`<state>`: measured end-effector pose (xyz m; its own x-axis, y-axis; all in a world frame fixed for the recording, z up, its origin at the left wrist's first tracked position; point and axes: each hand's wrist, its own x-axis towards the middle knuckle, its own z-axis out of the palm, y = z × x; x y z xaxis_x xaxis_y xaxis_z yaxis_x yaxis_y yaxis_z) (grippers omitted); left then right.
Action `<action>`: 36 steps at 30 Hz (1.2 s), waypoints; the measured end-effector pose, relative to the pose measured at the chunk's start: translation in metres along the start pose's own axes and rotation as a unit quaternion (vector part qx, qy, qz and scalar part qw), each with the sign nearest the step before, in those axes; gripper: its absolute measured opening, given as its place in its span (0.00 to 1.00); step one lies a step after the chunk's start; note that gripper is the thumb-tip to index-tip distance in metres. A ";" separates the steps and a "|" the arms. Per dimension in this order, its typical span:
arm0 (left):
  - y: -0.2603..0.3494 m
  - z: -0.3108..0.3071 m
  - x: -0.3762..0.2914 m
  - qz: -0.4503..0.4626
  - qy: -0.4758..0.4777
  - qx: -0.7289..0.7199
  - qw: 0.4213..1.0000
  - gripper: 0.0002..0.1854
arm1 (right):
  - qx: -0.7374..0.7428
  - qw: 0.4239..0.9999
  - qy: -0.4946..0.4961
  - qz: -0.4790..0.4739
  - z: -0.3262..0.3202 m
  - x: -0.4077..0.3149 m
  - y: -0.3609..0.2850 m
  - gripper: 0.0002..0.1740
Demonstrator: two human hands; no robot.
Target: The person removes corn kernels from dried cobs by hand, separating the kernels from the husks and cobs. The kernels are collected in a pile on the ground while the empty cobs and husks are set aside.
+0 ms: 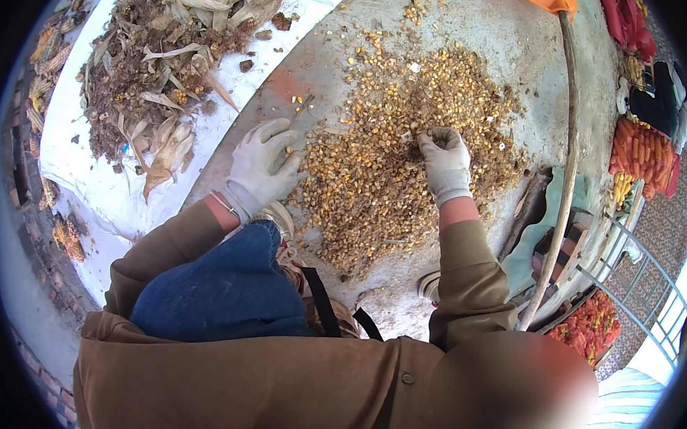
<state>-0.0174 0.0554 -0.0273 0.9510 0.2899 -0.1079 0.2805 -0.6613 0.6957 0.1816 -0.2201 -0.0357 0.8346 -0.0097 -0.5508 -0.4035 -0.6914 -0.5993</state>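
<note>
A wide heap of yellow corn kernels mixed with brown chaff lies spread over the concrete floor. My left hand, in a whitish work glove, rests at the heap's left edge with its fingers loosely bent and apart; nothing shows in its grasp. In a matching glove, my right hand is over the upper right part of the heap. Its thumb and fingers are curled towards the kernels, and whether anything is pinched between them is hidden. A small pale scrap lies just left of those fingers.
On a white sheet at left sits a pile of dry husks and debris. A long wooden handle with an orange head stretches along the right. Beyond are red mesh sacks, a metal frame and stacked bricks.
</note>
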 end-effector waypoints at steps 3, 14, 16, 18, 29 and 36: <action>0.001 -0.001 -0.002 -0.013 -0.004 -0.001 1.000 0.17 | 0.247 0.958 -0.060 0.135 -0.023 -0.020 -0.022 0.10; -0.002 0.006 -0.003 -0.020 0.001 -0.028 0.999 0.17 | 0.289 0.931 0.046 0.220 -0.029 -0.033 -0.013 0.23; -0.001 0.005 -0.003 -0.017 -0.003 -0.024 1.000 0.18 | 0.196 0.968 0.069 0.143 -0.021 -0.030 -0.008 0.22; 0.002 0.004 -0.002 -0.011 -0.018 -0.018 1.000 0.18 | 0.294 0.956 -0.007 -0.010 -0.011 -0.018 0.029 0.29; 0.000 0.001 -0.009 -0.008 0.003 -0.018 1.000 0.17 | -0.032 0.994 0.075 -0.070 -0.005 -0.006 0.029 0.11; -0.001 -0.001 -0.009 -0.016 -0.008 -0.029 0.999 0.17 | -0.369 0.914 -0.046 -0.165 0.019 -0.033 -0.027 0.31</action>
<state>-0.0260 0.0541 -0.0260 0.9435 0.2995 -0.1421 0.3040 -0.6109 0.7310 0.1585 -0.1875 -0.0121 0.8162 0.3254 -0.4773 0.2557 -0.9444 -0.2066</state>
